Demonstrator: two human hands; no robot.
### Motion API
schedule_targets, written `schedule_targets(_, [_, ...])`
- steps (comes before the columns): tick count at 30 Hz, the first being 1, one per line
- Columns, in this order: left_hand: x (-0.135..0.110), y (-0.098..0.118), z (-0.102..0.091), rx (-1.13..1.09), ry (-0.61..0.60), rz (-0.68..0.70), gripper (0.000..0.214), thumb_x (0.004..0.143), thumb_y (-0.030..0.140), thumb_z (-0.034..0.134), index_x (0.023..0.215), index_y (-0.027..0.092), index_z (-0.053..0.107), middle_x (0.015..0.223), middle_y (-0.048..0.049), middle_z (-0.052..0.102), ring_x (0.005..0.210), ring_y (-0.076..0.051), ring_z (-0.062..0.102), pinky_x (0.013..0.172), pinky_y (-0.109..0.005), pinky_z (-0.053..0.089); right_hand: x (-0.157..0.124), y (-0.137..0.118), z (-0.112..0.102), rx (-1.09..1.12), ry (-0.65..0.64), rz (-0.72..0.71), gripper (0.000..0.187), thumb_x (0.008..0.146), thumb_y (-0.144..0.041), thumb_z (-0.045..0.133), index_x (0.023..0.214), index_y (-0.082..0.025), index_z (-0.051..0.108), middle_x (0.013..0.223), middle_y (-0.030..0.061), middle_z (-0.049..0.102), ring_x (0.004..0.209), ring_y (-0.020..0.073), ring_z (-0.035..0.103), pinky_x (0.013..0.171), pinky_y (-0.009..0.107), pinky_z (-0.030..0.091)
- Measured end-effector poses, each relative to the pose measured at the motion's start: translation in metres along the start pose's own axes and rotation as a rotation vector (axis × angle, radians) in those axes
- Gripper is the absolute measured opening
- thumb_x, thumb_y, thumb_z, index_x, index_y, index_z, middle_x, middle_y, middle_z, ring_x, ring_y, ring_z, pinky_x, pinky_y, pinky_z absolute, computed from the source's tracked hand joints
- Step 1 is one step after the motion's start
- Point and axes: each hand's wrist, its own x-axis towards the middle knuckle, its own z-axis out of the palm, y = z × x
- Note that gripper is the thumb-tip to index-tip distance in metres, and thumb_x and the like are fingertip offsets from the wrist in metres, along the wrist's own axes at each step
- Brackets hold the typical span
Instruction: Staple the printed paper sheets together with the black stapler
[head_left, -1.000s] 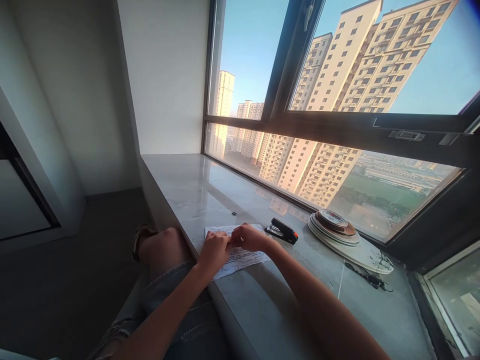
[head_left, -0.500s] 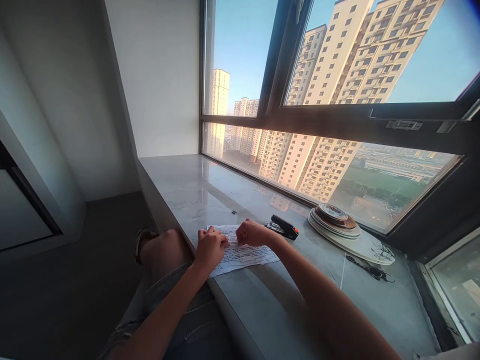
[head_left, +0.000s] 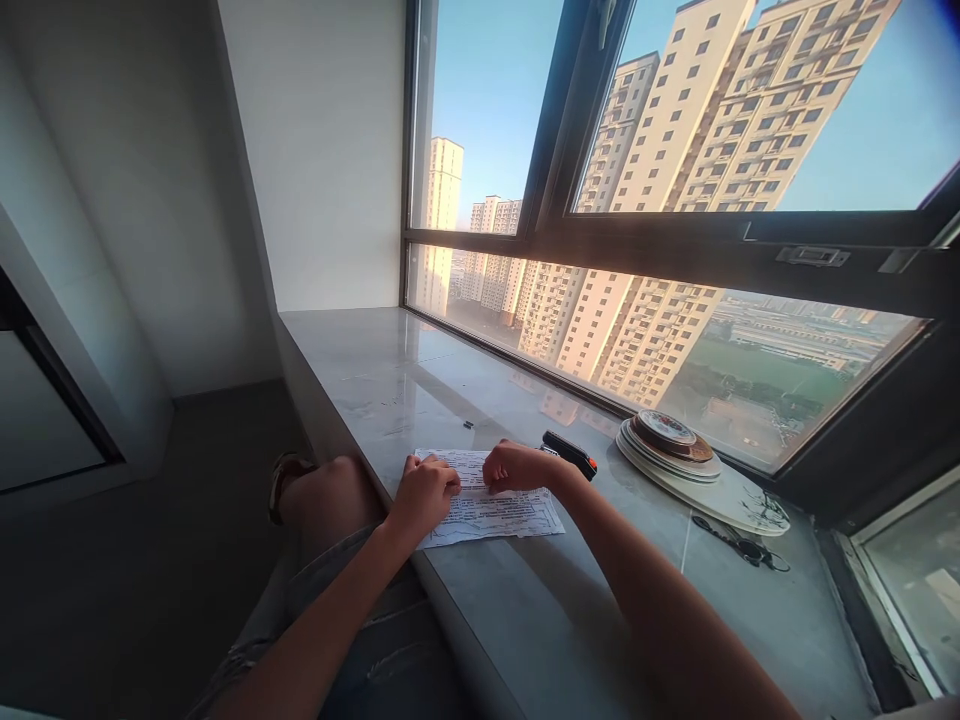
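A printed sheet of paper (head_left: 499, 510) lies flat on the grey stone window ledge (head_left: 390, 370) near its front edge. My left hand (head_left: 424, 494) rests curled on the sheet's left part. My right hand (head_left: 514, 466) presses on the sheet's far edge with its fingers bent. A black stapler with an orange tip (head_left: 571, 453) lies just behind my right wrist, apart from the paper.
A stack of decorated plates (head_left: 675, 447) stands on a large white platter (head_left: 739, 497) to the right, by the window glass. A dark cord or glasses (head_left: 739, 545) lies in front of the platter. A tiny dark object (head_left: 468, 425) sits farther back. My bent knee (head_left: 330, 490) is left of the ledge.
My hands have drawn apart along the sheet, the right one sliding rightward. The paper now lies more spread out and flatter than a second ago.
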Motion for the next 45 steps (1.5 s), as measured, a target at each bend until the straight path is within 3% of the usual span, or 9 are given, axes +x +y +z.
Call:
schedule_targets(16, [-0.012, -0.002, -0.007, -0.091, 0.020, -0.054, 0.014, 0.091, 0.020, 0.062, 0.088, 0.025, 0.075, 0.097, -0.0017, 0.076, 0.102, -0.024, 0.064, 0.094, -0.041, 0.037, -0.017, 0.002, -0.015, -0.067, -0.078, 0.099, 0.011, 0.075, -0.022, 0.079, 0.086, -0.019, 0.080, 0.080, 0.0023, 0.077, 0.072, 0.0165, 0.068, 0.065, 0.025, 0.046])
schedule_targets(18, [-0.012, -0.004, -0.006, -0.113, 0.024, -0.063, 0.014, 0.091, 0.021, 0.063, 0.089, 0.026, 0.076, 0.097, -0.0011, 0.076, 0.102, -0.024, 0.064, 0.094, -0.040, 0.037, -0.028, 0.006, -0.028, -0.022, 0.013, 0.190, 0.015, 0.077, -0.031, 0.080, 0.087, -0.020, 0.079, 0.082, 0.0027, 0.077, 0.074, 0.0180, 0.068, 0.067, 0.026, 0.047])
schedule_targets(21, [-0.013, -0.006, -0.005, -0.135, 0.026, -0.062, 0.013, 0.091, 0.022, 0.064, 0.089, 0.026, 0.076, 0.095, -0.0008, 0.075, 0.101, -0.023, 0.064, 0.094, -0.039, 0.038, -0.054, 0.022, -0.049, -0.134, 0.358, 0.424, 0.019, 0.080, -0.037, 0.078, 0.088, -0.020, 0.075, 0.088, 0.0051, 0.075, 0.086, 0.0218, 0.068, 0.074, 0.030, 0.047])
schedule_targets(25, [-0.013, -0.007, -0.003, -0.131, 0.048, -0.086, 0.010, 0.089, 0.022, 0.065, 0.088, 0.025, 0.074, 0.096, -0.0007, 0.073, 0.100, -0.022, 0.065, 0.094, -0.038, 0.039, -0.081, 0.052, -0.055, -0.098, 0.214, 0.700, 0.053, 0.065, -0.046, 0.087, 0.108, -0.019, 0.070, 0.107, 0.0094, 0.073, 0.092, 0.0243, 0.068, 0.072, 0.029, 0.049])
schedule_targets(27, [-0.013, -0.006, -0.004, -0.109, 0.058, -0.083, 0.009, 0.087, 0.020, 0.065, 0.088, 0.025, 0.073, 0.096, -0.0009, 0.073, 0.100, -0.023, 0.064, 0.093, -0.038, 0.039, -0.084, 0.064, -0.046, -0.093, 0.175, 0.747, 0.053, 0.065, -0.041, 0.087, 0.109, -0.019, 0.068, 0.108, 0.0103, 0.073, 0.093, 0.0244, 0.069, 0.071, 0.028, 0.050])
schedule_targets(32, [-0.011, -0.005, -0.006, -0.129, -0.007, -0.047, 0.015, 0.090, 0.017, 0.061, 0.089, 0.025, 0.074, 0.095, -0.0012, 0.073, 0.101, -0.023, 0.064, 0.097, -0.040, 0.040, -0.080, 0.080, -0.024, -0.127, 0.214, 0.712, 0.035, 0.065, -0.030, 0.082, 0.096, -0.019, 0.069, 0.104, 0.0094, 0.072, 0.094, 0.0250, 0.068, 0.072, 0.028, 0.049])
schedule_targets(37, [-0.008, -0.001, -0.003, -0.132, -0.020, -0.038, 0.018, 0.092, 0.017, 0.059, 0.091, 0.025, 0.075, 0.095, -0.0031, 0.075, 0.103, -0.024, 0.065, 0.099, -0.042, 0.040, -0.077, 0.067, -0.036, -0.120, 0.362, 0.588, 0.019, 0.079, -0.036, 0.071, 0.079, -0.020, 0.061, 0.079, 0.0048, 0.068, 0.077, 0.0215, 0.064, 0.068, 0.029, 0.045])
schedule_targets(41, [-0.008, -0.003, -0.001, -0.152, 0.016, -0.048, 0.018, 0.089, 0.017, 0.061, 0.090, 0.026, 0.076, 0.096, -0.0019, 0.074, 0.102, -0.024, 0.065, 0.100, -0.041, 0.042, -0.061, 0.025, -0.048, 0.184, 0.527, 0.465, 0.035, 0.089, -0.047, 0.060, 0.112, -0.021, 0.054, 0.088, 0.0031, 0.066, 0.073, 0.0182, 0.060, 0.061, 0.027, 0.045])
schedule_targets(45, [-0.009, -0.006, -0.003, -0.210, 0.012, -0.056, 0.020, 0.084, 0.013, 0.062, 0.089, 0.026, 0.076, 0.090, -0.0007, 0.074, 0.097, -0.022, 0.067, 0.097, -0.037, 0.046, -0.038, -0.021, -0.042, 0.366, 0.283, 0.208, 0.045, 0.089, -0.040, 0.061, 0.129, -0.022, 0.049, 0.095, 0.0023, 0.065, 0.081, 0.0183, 0.062, 0.069, 0.028, 0.049])
